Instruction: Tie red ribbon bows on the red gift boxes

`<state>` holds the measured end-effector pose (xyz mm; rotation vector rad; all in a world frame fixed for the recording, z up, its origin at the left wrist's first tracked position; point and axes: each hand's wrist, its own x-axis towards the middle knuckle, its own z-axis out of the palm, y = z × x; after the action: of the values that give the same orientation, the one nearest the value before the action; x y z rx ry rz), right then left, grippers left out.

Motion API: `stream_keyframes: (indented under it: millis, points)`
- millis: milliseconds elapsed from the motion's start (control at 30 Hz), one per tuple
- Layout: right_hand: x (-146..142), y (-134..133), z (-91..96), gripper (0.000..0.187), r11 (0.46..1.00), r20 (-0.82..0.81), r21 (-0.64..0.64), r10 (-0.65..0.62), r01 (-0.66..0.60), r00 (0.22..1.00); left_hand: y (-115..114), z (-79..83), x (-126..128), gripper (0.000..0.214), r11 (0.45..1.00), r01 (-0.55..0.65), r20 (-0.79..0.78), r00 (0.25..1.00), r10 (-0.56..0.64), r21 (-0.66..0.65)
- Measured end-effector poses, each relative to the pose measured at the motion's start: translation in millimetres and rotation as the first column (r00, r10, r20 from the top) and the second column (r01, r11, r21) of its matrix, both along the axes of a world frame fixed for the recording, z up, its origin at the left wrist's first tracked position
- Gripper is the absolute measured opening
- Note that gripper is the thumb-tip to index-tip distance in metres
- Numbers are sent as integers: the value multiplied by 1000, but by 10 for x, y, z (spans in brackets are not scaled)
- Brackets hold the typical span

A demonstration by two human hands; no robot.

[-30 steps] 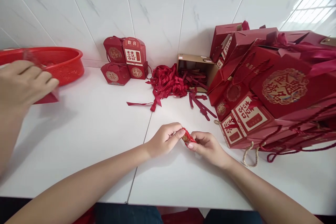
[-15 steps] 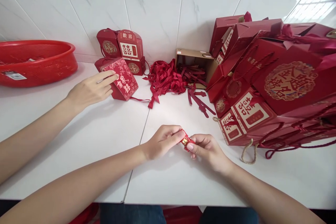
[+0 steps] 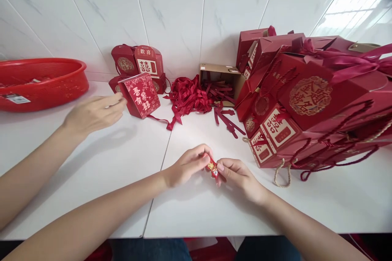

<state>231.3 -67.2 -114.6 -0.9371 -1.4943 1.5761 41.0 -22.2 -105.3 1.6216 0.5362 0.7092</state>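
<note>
In the middle of the white table front, my left hand pinches the upper left end of a small red wrapped candy with gold print. My right hand has its thumb and fingers closed at the candy's right side. The fingers partly cover the candy. Farther back lies a heap of dark red ribbons, apart from both hands.
Another person's hand reaches in from the left beside a red gift box. More boxes stand by the wall. A red basin is far left, a cardboard box at the back, and stacked red gift boxes at right.
The candy has turned in my fingers and shows another part of its print. The other person's hand has drawn back left, off the red gift box. The view has shifted slightly.
</note>
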Motion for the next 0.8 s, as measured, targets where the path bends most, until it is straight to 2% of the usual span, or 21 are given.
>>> stream_keyframes:
  millis: [67, 167, 267, 367, 467, 600, 800]
  points:
    - [10, 17, -4, 42, 1000, -12, -17, 4, -4, 1000, -5, 12, -11, 27, 988, -21, 13, 1000, 20, 155]
    - [39, 51, -6, 42, 999, -17, -16, 28, -29, 999, 1, 10, -16, 20, 922, -54, -2, 998, 60, 382]
    - [74, 67, 14, 42, 999, -7, 1, 49, -49, 999, 17, -15, -9, 21, 864, -101, 0, 993, 116, 494]
    - [97, 63, 45, 43, 996, 11, 17, 83, -83, 996, 27, -40, -5, 23, 794, -97, 19, 994, 107, 600]
    - [111, 55, 62, 44, 990, 42, 44, 132, -134, 990, 18, -46, -4, 20, 760, -85, 38, 996, 80, 644]
    - [140, 55, 44, 42, 983, 87, 91, 151, -159, 985, -4, -36, 3, 30, 755, -81, 64, 997, 51, 651]
    - [142, 90, 74, 50, 985, 65, 114, 121, -128, 990, 1, -29, -2, 21, 770, -153, 84, 988, 129, 619]
